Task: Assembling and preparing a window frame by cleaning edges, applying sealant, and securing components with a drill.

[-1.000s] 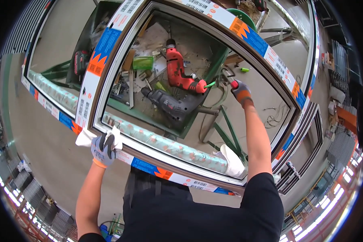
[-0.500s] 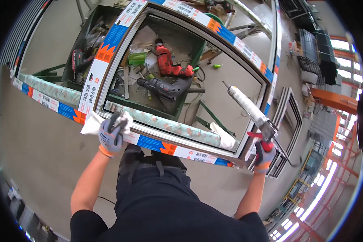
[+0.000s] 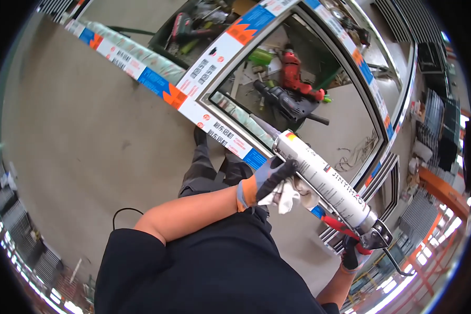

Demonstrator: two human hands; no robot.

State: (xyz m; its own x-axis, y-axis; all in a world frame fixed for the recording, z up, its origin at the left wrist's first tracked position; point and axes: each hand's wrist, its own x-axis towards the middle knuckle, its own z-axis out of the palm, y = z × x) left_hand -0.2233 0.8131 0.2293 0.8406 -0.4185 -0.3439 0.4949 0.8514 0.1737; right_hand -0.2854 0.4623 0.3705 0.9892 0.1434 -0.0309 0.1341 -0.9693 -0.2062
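A caulking gun [image 3: 327, 183] with a white cartridge lies slantwise before my body, its nozzle pointing up and left over the lower bar of a window frame [image 3: 214, 125]. My right hand [image 3: 353, 255] is closed around its red handle at the lower right. My left hand [image 3: 272, 179] is closed on a crumpled white rag [image 3: 283, 197], its fingers against the front part of the gun. Part of the rag lies behind the gun's barrel. Printed protective film in white, blue and orange covers the window frame's outer faces.
Beyond the window frame, a green bin [image 3: 329, 68] holds a red power drill [image 3: 294, 78], a dark grey drill [image 3: 285, 101] and loose bits. Another drill [image 3: 183, 26] lies at the upper left. More frames [image 3: 387, 193] lean at the right.
My left hand has moved right with the rag, from the frame's corner to the caulking gun. The gun has come nearer my body and lower. The view has shifted and turned.
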